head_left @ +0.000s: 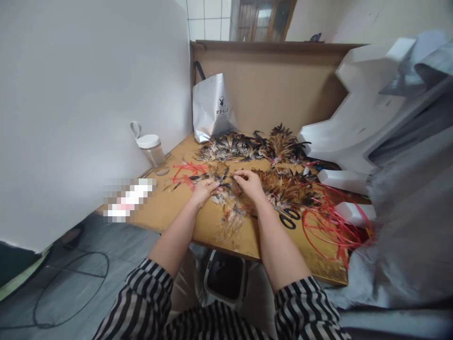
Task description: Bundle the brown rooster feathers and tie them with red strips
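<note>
Brown and black feathers (247, 147) lie in heaps across a wooden table (170, 208). My left hand (204, 190) rests on the table with its fingers pinched on a small bunch of feathers (218, 175). My right hand (249, 182) is curled over the same bunch from the right, fingers closed on feathers. Loose feather scraps (231, 218) lie just in front of both hands. Black-handled scissors (288, 217) lie on the table right of my right wrist.
Red plastic straps (331, 226) coil at the table's right, more red straps (186, 172) at the left. A lidded clear jar (153, 150), a white paper bag (213, 107), white foam pieces (357, 123) and grey cloth (410, 226) surround the table. A bin (226, 278) sits below.
</note>
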Demonstrator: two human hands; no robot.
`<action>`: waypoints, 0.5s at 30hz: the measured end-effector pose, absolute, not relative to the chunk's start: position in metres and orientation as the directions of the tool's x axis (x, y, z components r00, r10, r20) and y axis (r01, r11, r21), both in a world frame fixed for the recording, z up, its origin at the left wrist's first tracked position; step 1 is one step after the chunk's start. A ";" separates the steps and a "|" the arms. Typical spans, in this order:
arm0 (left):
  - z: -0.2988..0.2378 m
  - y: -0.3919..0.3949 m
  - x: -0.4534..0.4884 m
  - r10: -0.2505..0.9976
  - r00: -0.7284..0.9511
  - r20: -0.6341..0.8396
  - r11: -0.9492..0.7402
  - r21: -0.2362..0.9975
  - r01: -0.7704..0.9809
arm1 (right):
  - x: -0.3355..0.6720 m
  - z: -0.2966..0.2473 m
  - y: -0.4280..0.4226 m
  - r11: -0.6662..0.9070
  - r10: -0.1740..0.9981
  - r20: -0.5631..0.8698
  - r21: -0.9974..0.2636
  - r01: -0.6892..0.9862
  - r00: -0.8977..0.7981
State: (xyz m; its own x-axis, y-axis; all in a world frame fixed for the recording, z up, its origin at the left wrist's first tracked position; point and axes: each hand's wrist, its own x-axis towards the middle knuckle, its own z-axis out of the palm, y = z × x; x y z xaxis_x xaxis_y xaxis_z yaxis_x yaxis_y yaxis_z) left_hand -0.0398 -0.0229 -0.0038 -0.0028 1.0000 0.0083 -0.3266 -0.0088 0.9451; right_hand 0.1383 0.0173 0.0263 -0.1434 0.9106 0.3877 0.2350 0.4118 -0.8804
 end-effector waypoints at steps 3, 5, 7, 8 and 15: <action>-0.003 -0.024 -0.040 0.999 0.038 0.022 -0.010 0.958 -0.288 | 0.145 0.024 0.019 0.390 0.893 0.272 -0.865 0.315 -0.359; -0.003 -0.025 -0.040 0.998 0.060 0.033 -0.014 0.957 -0.289 | 0.149 0.024 0.019 0.354 0.863 0.176 -0.879 0.318 -0.474; -0.001 -0.026 -0.040 0.997 0.070 0.038 -0.015 0.953 -0.303 | 0.151 0.024 0.018 0.308 0.825 0.091 -0.900 0.308 -0.558; -0.001 -0.026 -0.040 0.997 0.071 0.037 -0.014 0.950 -0.312 | 0.151 0.025 0.016 0.284 0.808 0.060 -0.911 0.298 -0.586; 0.002 -0.027 -0.039 0.998 0.052 0.033 -0.012 0.930 -0.369 | 0.149 0.029 0.007 0.074 0.753 -0.057 -0.983 0.171 -0.655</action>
